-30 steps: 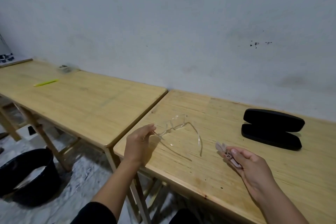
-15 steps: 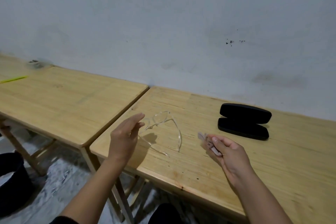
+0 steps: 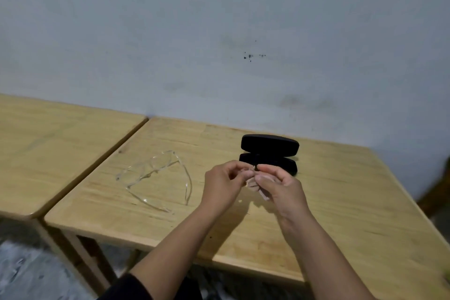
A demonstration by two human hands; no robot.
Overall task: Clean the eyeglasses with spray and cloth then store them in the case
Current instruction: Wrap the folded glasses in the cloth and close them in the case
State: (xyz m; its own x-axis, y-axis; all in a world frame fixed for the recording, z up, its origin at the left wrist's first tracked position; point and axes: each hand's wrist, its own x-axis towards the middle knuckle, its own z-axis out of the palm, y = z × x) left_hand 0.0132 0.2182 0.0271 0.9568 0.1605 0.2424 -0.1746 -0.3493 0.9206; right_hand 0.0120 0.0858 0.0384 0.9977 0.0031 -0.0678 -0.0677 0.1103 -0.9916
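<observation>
**Cloth in hand; glasses unattended**

Head view: Left hand (image 3: 225, 184) and right hand (image 3: 280, 186) meet at centre, fingertips pinched narrow on a small cloth (image 3: 255, 184), probably unfolding it for wiping. Glasses (image 3: 155, 175) lie at 9 o'clock of the hands, arms open, on the table (image 3: 341, 214), untouched. Case (image 3: 269, 151) at 12 o'clock stands open; contents cannot be told. No spray visible.

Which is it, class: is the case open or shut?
Open. The case lies on the table with both black halves side by side, behind the hands.
</observation>
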